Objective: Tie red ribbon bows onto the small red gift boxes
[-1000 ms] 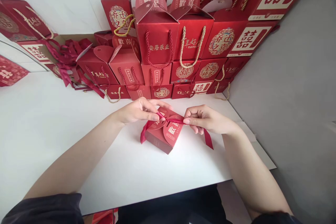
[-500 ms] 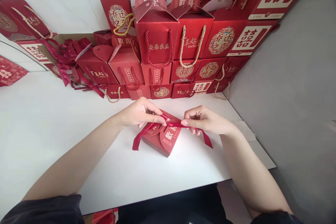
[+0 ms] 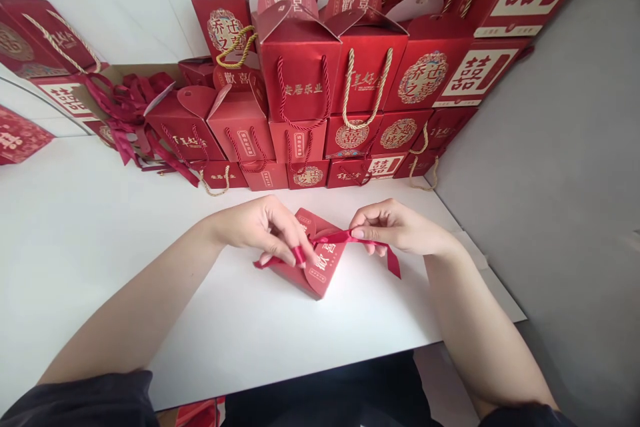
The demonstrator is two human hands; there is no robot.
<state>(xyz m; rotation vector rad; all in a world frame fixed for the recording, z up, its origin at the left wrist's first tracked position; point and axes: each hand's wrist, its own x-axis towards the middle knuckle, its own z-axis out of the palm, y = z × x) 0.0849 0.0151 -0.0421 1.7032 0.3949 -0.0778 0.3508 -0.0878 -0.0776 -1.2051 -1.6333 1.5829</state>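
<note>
A small red gift box (image 3: 306, 281) with pale lettering lies on the white table between my hands. Dark red ribbon (image 3: 330, 237) crosses its top, and a tail hangs off to each side. My left hand (image 3: 273, 232) is over the box's left part, its fingers closed on the ribbon near the middle; a bit of ribbon shows between the fingertips. Just past the box's right edge, my right hand (image 3: 385, 227) pinches the other stretch of ribbon between thumb and forefinger, holding it raised. The left hand hides part of the box top and where the ribbon crosses.
Stacked red boxes with rope handles (image 3: 300, 80) form a wall behind the work spot. At the back left, loose ribbons (image 3: 135, 100) spill from a carton. A grey wall (image 3: 545, 167) bounds the right side. The white table's (image 3: 240, 340) front edge runs near my body.
My left hand has moved down and slightly left with the ribbon, and its tail on that side is drawn in. The right hand has barely shifted and keeps its pinch.
</note>
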